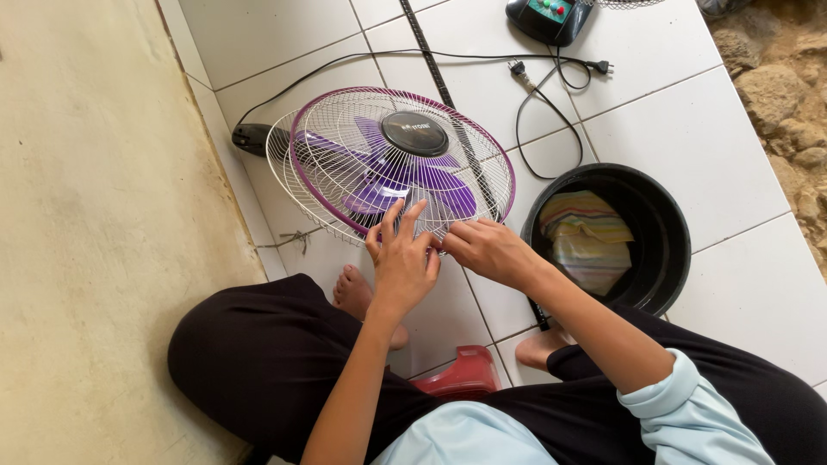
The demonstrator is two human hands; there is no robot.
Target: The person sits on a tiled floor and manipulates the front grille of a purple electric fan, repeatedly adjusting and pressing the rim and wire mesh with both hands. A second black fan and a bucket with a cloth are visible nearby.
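Observation:
An electric fan head [392,159] lies face up on the white tiled floor, with a white wire grille, a purple rim, purple blades and a dark round centre cap. My left hand [401,258] rests on the near edge of the grille, fingers spread over the wires. My right hand [487,250] touches the same near rim just beside it, fingers pinched at the edge. Whether a clip or small part is between the fingers is hidden.
A black bucket [668,258] holding a striped cloth [586,232] stands to the right. A black cord with plug [551,82] trails to a dark fan base [551,17] at the top. A red stool [461,375] sits under me. A beige wall runs along the left; rocks at far right.

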